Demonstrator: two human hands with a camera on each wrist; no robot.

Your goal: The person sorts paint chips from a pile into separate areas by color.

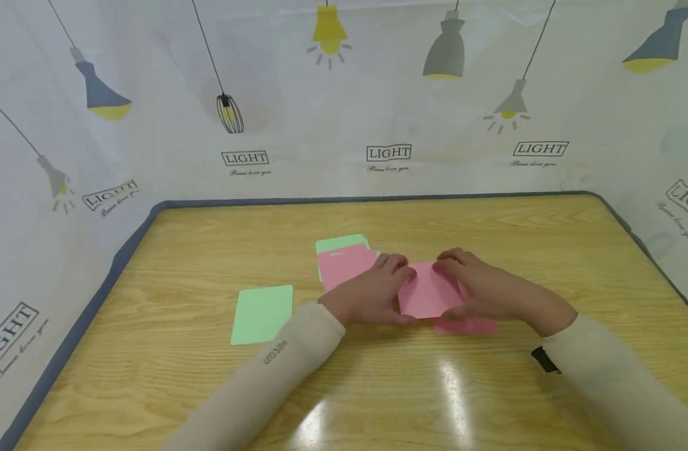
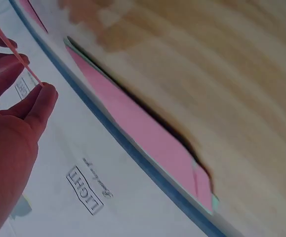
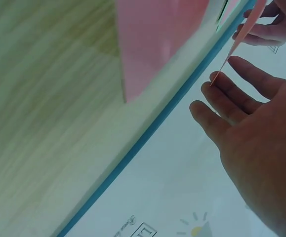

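Observation:
A pink card [image 1: 428,291] is held up between both hands over the wooden table. My left hand [image 1: 372,294] pinches its left side, with the thumb low and the fingertips at the upper corner. On the opposite side, my right hand [image 1: 490,285] holds the right edge between fingers and thumb. Both wrist views show the card edge-on as a thin strip at the fingertips, raised off the tabletop. Beneath the right hand lies another pink card [image 1: 474,327], partly hidden. Behind the left hand is a loose pile of pink cards [image 1: 344,266] over green cards [image 1: 341,240].
One green card [image 1: 262,315] lies alone to the left, near the left sleeve. The wooden table [image 1: 208,388] ends at a dark blue border against white sheeting [image 1: 310,119] printed with lamps, at the back and sides.

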